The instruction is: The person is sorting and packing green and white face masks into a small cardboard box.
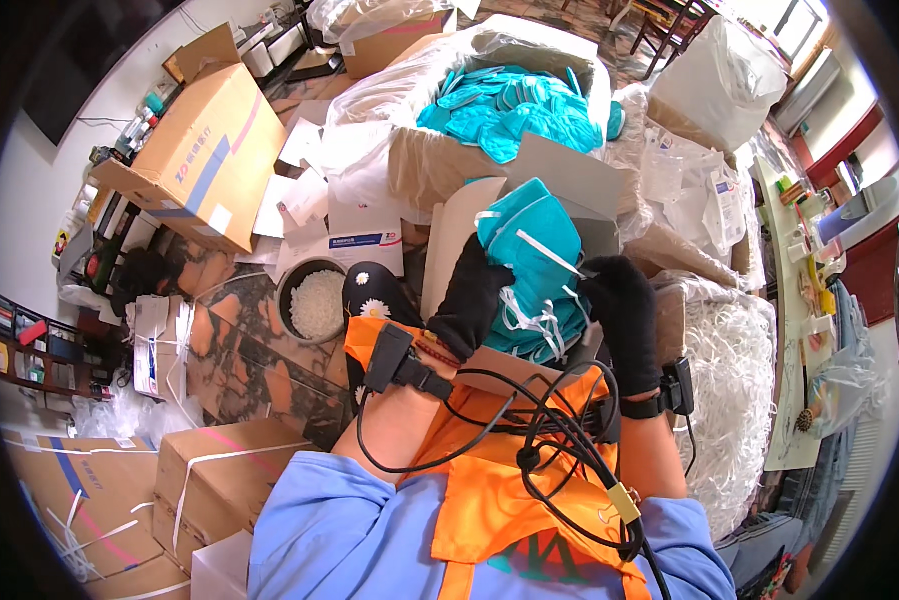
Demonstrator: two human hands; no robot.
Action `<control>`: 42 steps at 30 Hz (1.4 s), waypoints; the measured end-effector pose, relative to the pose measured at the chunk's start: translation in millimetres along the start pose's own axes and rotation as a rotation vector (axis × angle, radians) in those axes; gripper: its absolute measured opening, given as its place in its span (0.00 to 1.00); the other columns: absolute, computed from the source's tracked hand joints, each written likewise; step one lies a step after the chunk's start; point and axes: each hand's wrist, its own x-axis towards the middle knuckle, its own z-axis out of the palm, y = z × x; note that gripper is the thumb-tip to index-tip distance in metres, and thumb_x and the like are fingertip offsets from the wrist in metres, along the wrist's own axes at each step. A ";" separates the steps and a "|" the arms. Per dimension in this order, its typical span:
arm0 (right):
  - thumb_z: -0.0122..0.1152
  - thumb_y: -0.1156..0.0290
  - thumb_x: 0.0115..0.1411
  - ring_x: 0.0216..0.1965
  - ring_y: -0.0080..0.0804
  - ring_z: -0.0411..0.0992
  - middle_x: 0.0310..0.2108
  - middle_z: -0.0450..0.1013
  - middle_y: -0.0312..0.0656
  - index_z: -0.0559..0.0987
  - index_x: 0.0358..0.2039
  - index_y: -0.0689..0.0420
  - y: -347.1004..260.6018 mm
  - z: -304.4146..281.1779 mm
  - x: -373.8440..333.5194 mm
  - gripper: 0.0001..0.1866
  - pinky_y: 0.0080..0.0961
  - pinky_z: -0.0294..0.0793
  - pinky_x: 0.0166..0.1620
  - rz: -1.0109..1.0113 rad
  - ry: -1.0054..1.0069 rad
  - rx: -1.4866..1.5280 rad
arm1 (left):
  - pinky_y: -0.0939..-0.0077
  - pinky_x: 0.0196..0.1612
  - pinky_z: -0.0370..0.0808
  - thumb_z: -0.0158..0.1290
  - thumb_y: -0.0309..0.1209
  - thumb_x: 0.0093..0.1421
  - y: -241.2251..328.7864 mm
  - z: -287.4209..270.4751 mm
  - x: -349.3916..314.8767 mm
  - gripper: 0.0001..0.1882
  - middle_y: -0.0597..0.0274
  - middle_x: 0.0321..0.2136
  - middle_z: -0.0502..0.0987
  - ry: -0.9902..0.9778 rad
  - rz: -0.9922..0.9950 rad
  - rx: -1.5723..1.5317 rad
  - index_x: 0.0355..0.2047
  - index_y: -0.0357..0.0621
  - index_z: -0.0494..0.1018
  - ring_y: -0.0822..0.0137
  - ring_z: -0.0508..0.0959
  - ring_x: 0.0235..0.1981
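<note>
Both of my hands wear black gloves. My left hand is closed on the left edge of a teal face mask with white straps. At its right edge my right hand is curled closed, its thumb by the end of a white strap; some fingertips are hidden. More teal masks with tangled white ear loops lie below, inside an open white-and-grey carton at my lap. The carton's flaps stand up behind and to the left of the masks.
Beyond the carton stands a plastic-lined box heaped with teal masks. On the right is a box of shredded white strips. A bowl of white pellets sits left of my knee. Cardboard boxes stand farther left. Black cables hang across my apron.
</note>
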 end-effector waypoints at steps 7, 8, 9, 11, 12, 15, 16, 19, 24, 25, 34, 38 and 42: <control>0.63 0.73 0.55 0.38 0.25 0.74 0.34 0.77 0.40 0.79 0.37 0.61 -7.8 -20.9 -7.4 0.09 0.22 0.73 0.42 -0.089 -0.236 0.212 | 0.68 0.53 0.71 0.50 0.20 0.54 4.0 6.0 -1.2 0.27 0.52 0.50 0.72 0.026 -0.094 -0.279 0.57 0.38 0.63 0.61 0.73 0.51; 0.63 0.73 0.56 0.39 0.25 0.74 0.36 0.76 0.41 0.78 0.40 0.61 -17.5 -27.0 0.5 0.12 0.23 0.73 0.43 -0.080 -0.121 0.245 | 0.68 0.54 0.70 0.50 0.21 0.55 7.5 4.9 -1.2 0.27 0.52 0.50 0.72 -0.021 -0.005 -0.229 0.57 0.38 0.63 0.60 0.73 0.51; 0.63 0.73 0.56 0.40 0.26 0.74 0.38 0.76 0.41 0.77 0.44 0.61 -23.4 -31.2 6.7 0.14 0.23 0.72 0.44 -0.074 0.000 0.279 | 0.67 0.55 0.70 0.50 0.21 0.55 7.1 4.8 -1.4 0.27 0.52 0.50 0.72 -0.042 0.070 -0.076 0.57 0.37 0.63 0.60 0.72 0.52; 0.63 0.74 0.56 0.41 0.26 0.73 0.43 0.75 0.42 0.73 0.50 0.61 -13.7 -22.8 14.9 0.21 0.24 0.72 0.46 -0.122 -0.030 0.306 | 0.67 0.56 0.69 0.50 0.22 0.55 5.3 5.7 -2.6 0.28 0.52 0.51 0.72 -0.081 0.221 0.231 0.58 0.37 0.62 0.59 0.72 0.53; 0.63 0.74 0.56 0.41 0.26 0.73 0.44 0.74 0.43 0.72 0.50 0.62 -13.5 -10.8 18.9 0.21 0.24 0.72 0.46 -0.155 -0.057 0.298 | 0.66 0.57 0.68 0.50 0.22 0.55 5.2 5.4 -3.0 0.28 0.52 0.51 0.71 -0.098 0.139 0.108 0.58 0.37 0.61 0.59 0.71 0.53; 0.63 0.74 0.56 0.41 0.25 0.73 0.43 0.75 0.40 0.74 0.47 0.62 -4.9 3.7 24.8 0.18 0.25 0.71 0.47 -0.135 -0.126 0.296 | 0.65 0.58 0.67 0.50 0.23 0.56 0.7 15.7 -1.6 0.29 0.52 0.52 0.71 -0.141 0.011 -0.115 0.59 0.37 0.61 0.59 0.71 0.54; 0.63 0.74 0.57 0.41 0.24 0.72 0.42 0.75 0.39 0.75 0.47 0.61 4.2 2.5 26.6 0.17 0.24 0.71 0.47 -0.077 -0.137 0.306 | 0.65 0.58 0.67 0.51 0.23 0.56 -1.4 20.8 -3.0 0.29 0.52 0.53 0.71 -0.151 0.043 -0.083 0.60 0.37 0.61 0.59 0.70 0.54; 0.62 0.72 0.58 0.40 0.24 0.72 0.39 0.76 0.38 0.77 0.43 0.61 2.3 -1.1 28.2 0.13 0.25 0.71 0.45 -0.034 0.063 0.568 | 0.67 0.52 0.72 0.52 0.23 0.56 -11.5 16.8 -1.6 0.22 0.53 0.46 0.74 -0.088 -0.028 0.004 0.53 0.37 0.66 0.60 0.74 0.47; 0.60 0.68 0.60 0.36 0.28 0.73 0.34 0.76 0.45 0.76 0.41 0.65 7.8 -23.4 42.6 0.14 0.26 0.72 0.42 -0.126 0.187 0.183 | 0.66 0.43 0.76 0.55 0.25 0.55 -6.2 -2.9 7.7 0.17 0.49 0.39 0.76 0.043 -0.166 0.042 0.45 0.35 0.68 0.57 0.78 0.38; 0.61 0.68 0.60 0.36 0.29 0.73 0.34 0.76 0.46 0.76 0.41 0.65 7.9 -23.6 44.1 0.14 0.27 0.72 0.41 -0.119 0.169 0.108 | 0.66 0.45 0.76 0.56 0.25 0.55 2.5 -2.0 6.4 0.19 0.47 0.40 0.76 0.106 -0.129 0.217 0.47 0.35 0.68 0.56 0.78 0.40; 0.63 0.69 0.57 0.36 0.27 0.74 0.34 0.77 0.46 0.76 0.41 0.64 -20.8 -20.2 38.3 0.15 0.29 0.73 0.39 -0.307 -0.099 -0.209 | 0.64 0.56 0.68 0.65 0.38 0.49 42.4 13.4 34.2 0.35 0.49 0.51 0.72 -0.210 0.098 0.438 0.55 0.38 0.66 0.55 0.72 0.53; 0.62 0.69 0.57 0.38 0.27 0.73 0.36 0.77 0.44 0.76 0.45 0.65 -23.9 -25.2 49.5 0.18 0.27 0.72 0.43 -0.212 -0.066 -0.065 | 0.64 0.48 0.72 0.56 0.36 0.57 28.1 5.1 33.4 0.21 0.51 0.42 0.77 -0.419 0.026 0.604 0.50 0.42 0.70 0.55 0.77 0.43; 0.62 0.66 0.57 0.41 0.26 0.71 0.41 0.75 0.41 0.73 0.52 0.65 -16.8 -24.1 43.1 0.24 0.24 0.69 0.48 0.032 -0.193 0.469 | 0.68 0.41 0.73 0.49 0.33 0.62 8.6 3.4 29.2 0.14 0.52 0.33 0.77 -0.323 -0.059 0.268 0.46 0.39 0.71 0.59 0.77 0.35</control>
